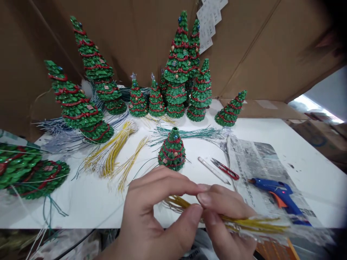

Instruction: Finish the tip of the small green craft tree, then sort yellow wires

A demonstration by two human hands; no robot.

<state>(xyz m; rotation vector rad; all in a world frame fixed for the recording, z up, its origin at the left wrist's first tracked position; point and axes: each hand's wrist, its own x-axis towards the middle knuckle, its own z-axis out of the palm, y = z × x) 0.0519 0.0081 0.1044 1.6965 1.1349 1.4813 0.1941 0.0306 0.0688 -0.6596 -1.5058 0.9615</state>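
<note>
A bundle of thin yellow wires (255, 224) runs across both hands near the table's front edge. My right hand (230, 224) is closed around it, and its loose ends stick out to the right with clear plastic about them. The fingertips of my left hand (154, 209) pinch the same bundle where they meet the right fingertips; the exact contact is partly hidden by the fingers. Just beyond my hands stands a small green Christmas tree (172, 150) with red garland and an open top. More yellow wires (108, 155) lie to the left.
Several decorated trees (176, 72) stand along the back against cardboard (135, 36). Leaning trees (78, 104) fill the left side. Right of my hands are a blue glue gun (282, 193) on newspaper (257, 159), red thread snips (225, 169) and a white pen (213, 169). Green wires (189, 133) lie mid-table.
</note>
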